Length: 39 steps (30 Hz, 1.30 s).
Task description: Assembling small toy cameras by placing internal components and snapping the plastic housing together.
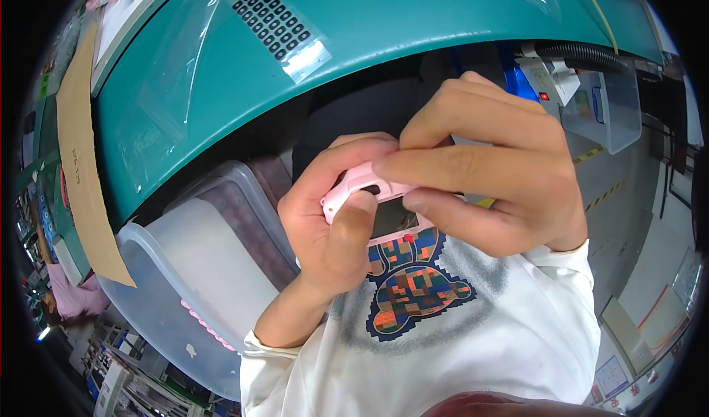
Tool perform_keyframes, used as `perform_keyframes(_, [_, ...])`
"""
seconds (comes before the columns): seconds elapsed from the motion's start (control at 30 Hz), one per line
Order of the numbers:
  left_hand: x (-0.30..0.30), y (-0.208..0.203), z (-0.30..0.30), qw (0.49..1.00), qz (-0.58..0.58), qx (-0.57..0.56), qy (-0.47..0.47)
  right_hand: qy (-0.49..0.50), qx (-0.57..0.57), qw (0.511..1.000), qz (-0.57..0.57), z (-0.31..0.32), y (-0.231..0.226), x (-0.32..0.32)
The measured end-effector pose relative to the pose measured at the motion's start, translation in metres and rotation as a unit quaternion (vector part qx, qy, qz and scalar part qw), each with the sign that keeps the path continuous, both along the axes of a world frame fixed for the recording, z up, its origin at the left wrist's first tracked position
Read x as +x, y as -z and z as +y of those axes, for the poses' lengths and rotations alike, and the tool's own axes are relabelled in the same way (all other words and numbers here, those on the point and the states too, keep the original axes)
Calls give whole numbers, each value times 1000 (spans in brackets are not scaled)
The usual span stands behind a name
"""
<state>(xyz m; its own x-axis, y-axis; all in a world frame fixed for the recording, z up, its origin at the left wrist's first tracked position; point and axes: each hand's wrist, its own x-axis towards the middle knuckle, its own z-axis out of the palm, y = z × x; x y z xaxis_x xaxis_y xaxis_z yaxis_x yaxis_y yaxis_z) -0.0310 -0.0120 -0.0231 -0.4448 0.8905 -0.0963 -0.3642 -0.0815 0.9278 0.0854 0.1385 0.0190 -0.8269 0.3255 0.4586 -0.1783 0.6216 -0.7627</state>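
The left hand (314, 221) held the pink device (360, 177) off the near edge of the green table (413, 11), thumb against its face. The right hand (502, 166) touched the device, fingers narrowly bunched (whether they pinched anything, I couldn't tell). Upon the table lay a sheet of black pieces (272, 22).

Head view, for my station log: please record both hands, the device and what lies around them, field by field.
Left hand: grips the device, thumb across its face
Right hand: fingertips at the device's edge; whether they grip anything is unclear
Device: pink, dark screen partly showing
Table: green
Sheet: clear, rows of black pieces, on the table
Cardboard: strip along the table's left side
Bin: clear plastic, left of the hands
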Motion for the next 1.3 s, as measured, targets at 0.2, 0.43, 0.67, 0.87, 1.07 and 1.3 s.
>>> perform_keyframes(0.2, [-8,-2,-1,999,-29,-12,8,16,-67,998,-9,7,9,-4])
perform_keyframes(0.43, [-24,-10,-1,998,43,-14,-41,19,-97,995,16,19,28,-24])
perform_keyframes(0.67, [-123,-51,40,940,259,-18,-219,93,148,984,-26,49,52,-88])
perform_keyframes(0.87, [-250,-36,113,793,542,-70,-269,87,236,964,-92,48,58,-100])
perform_keyframes(1.07, [-321,21,196,668,703,-111,-215,110,215,966,-91,49,62,-99])
perform_keyframes(1.3, [-318,12,213,611,730,-139,-275,67,188,977,-70,57,57,-87])
